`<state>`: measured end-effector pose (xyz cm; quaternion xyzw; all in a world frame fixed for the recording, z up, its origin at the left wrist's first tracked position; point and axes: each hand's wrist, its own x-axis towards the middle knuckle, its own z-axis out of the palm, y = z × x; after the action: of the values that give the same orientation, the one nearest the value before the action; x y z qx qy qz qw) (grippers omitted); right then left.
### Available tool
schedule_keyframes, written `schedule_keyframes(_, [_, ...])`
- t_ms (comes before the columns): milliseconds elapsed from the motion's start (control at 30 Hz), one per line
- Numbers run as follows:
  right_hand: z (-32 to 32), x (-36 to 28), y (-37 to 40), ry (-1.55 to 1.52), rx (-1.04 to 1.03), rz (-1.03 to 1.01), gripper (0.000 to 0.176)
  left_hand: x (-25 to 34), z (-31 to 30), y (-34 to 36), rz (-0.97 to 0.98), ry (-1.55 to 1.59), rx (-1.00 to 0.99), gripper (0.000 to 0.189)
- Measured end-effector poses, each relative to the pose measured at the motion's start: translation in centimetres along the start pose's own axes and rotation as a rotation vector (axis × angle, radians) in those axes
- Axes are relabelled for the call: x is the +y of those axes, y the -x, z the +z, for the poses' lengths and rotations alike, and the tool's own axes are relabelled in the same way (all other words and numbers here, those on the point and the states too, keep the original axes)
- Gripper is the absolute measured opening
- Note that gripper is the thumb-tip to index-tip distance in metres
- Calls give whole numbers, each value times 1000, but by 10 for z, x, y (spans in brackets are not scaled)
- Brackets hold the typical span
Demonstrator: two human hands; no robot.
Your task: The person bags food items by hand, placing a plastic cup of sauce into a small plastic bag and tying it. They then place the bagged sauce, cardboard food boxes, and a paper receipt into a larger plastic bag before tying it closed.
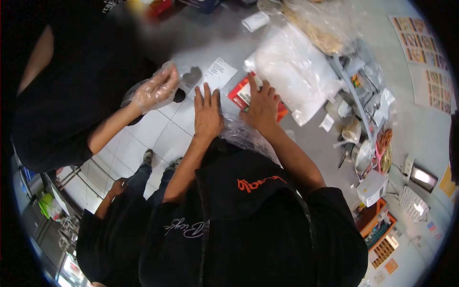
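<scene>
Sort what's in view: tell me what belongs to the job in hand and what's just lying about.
Likely in the job:
red packet, under the right hand
printed slip, by the left hand
clear plastic between the forearms, perhaps

Seemingly just lying about:
large white bag
small white paper beside that bag

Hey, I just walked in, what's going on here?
Someone in black has their right hand over a red packet, next to a large white plastic bag. Their left hand is at a printed paper slip; contact is unclear. On the left, a co-worker's hand wears a clear plastic glove.
</scene>
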<state>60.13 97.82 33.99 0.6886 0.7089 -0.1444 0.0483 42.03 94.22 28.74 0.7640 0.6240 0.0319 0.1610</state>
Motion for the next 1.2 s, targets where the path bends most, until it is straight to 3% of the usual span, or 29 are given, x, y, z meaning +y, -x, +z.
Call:
schedule_keyframes(33, [-2,6,0,-79,11,-3,120,0,10,3,11,85,45,73])
schedule_keyframes(167, [-34,44,23,-359,203,-16,116,10,18,14,86,141,56,55])
schedule_keyframes(333, [-95,118,74,-510,555,-122,114,65,30,31,281,22,5,55])
schedule_keyframes(433, [-115,167,119,-464,662,0,116,101,61,42,485,-86,-97,64])
schedule_keyframes(567, [-117,231,189,-418,723,129,118,155,68,54,711,-169,-279,63])
schedule_keyframes(767, [-100,298,284,-397,658,378,117,240,116,54,938,-157,-158,69])
schedule_keyframes(867, [-93,312,318,-398,664,422,117,292,131,38,915,-107,-122,66])
schedule_keyframes(1033, [-114,316,354,-353,676,436,116,349,137,-13,870,68,46,38])
schedule_keyframes(1100, [-125,311,358,-444,764,340,117,359,118,-16,879,142,116,26])
schedule_keyframes(1200, [-132,302,356,-541,857,182,125,373,73,12,682,364,-4,14])
